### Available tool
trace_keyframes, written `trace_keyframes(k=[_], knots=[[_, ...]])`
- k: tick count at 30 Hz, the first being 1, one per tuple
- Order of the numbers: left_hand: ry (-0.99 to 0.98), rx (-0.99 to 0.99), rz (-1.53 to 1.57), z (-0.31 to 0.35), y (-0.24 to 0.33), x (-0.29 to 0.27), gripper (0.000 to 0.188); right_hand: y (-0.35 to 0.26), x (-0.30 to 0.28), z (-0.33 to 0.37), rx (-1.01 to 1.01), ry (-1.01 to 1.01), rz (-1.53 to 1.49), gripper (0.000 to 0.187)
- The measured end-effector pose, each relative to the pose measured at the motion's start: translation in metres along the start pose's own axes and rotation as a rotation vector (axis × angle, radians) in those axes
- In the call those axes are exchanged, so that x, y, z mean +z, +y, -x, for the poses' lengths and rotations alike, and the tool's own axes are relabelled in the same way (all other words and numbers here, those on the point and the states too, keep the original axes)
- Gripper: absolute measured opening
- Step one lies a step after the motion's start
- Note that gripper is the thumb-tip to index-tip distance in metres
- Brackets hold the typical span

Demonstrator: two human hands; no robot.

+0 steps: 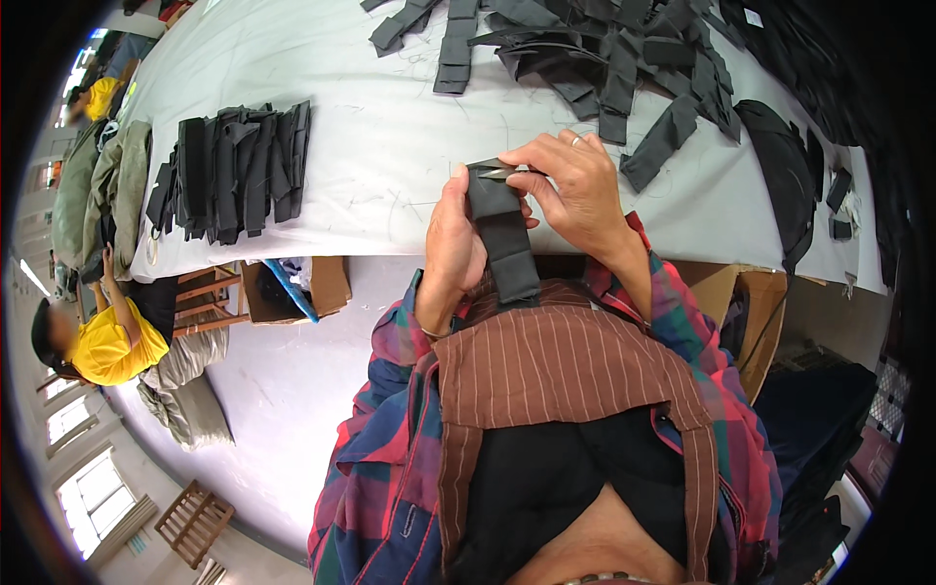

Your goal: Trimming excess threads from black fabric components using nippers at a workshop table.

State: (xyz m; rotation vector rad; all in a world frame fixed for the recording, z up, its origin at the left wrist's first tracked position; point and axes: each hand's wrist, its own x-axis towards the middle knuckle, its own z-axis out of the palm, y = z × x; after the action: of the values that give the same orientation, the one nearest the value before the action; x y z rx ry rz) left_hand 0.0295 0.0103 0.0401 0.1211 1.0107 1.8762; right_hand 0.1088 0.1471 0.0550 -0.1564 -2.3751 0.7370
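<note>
A folded dark grey fabric strip (504, 229) hangs down from my left hand (454, 234), whose thumb and fingers are closed on it near its top end. My right hand (575, 185) is pinched around small thread snips (498, 174). Their pointed silver blade lies against the strip's top edge, and the rest of them is mostly covered by my fingers. Both hands are above the near edge of the white-covered table (380, 224).
To the left lies a row of stacked dark strips (234, 175). A loose heap of similar strips (624, 58) spreads across the far side. A black bag-like piece (780, 175) lies at right. Below are a cardboard box (331, 285) and, further left, a person in yellow (122, 341).
</note>
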Motion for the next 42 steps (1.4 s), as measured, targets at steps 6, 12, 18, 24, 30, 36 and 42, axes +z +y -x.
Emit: trace_keyframes(k=[6, 12, 18, 24, 30, 36, 42], knots=[[-0.003, 0.014, -0.015, 0.001, -0.001, -0.001, 0.051, -0.002, 0.005, -0.001, -0.024, 0.031, 0.065, 0.013], [-0.014, -0.005, 0.035, 0.001, 0.001, -0.008, 0.052, 0.006, 0.0, -0.001, 0.147, 0.058, -0.036, 0.022], [0.095, 0.088, 0.169, -0.001, 0.0, 0.004, 0.046, -0.003, 0.006, 0.006, 0.038, -0.146, -0.161, 0.028], [-0.055, -0.018, 0.109, -0.003, 0.002, -0.009, 0.034, 0.007, 0.019, -0.017, 0.439, -0.087, -0.49, 0.01], [0.051, 0.041, -0.117, -0.013, -0.002, -0.031, 0.026, 0.009, 0.026, -0.013, 0.396, -0.11, -0.391, 0.015], [0.139, -0.218, 0.291, -0.017, -0.008, -0.054, 0.028, 0.008, 0.008, 0.022, 0.129, -0.113, -0.049, 0.016], [0.061, -0.234, 0.481, -0.019, -0.009, -0.056, 0.03, 0.003, 0.016, 0.036, 0.069, -0.127, -0.014, 0.018]])
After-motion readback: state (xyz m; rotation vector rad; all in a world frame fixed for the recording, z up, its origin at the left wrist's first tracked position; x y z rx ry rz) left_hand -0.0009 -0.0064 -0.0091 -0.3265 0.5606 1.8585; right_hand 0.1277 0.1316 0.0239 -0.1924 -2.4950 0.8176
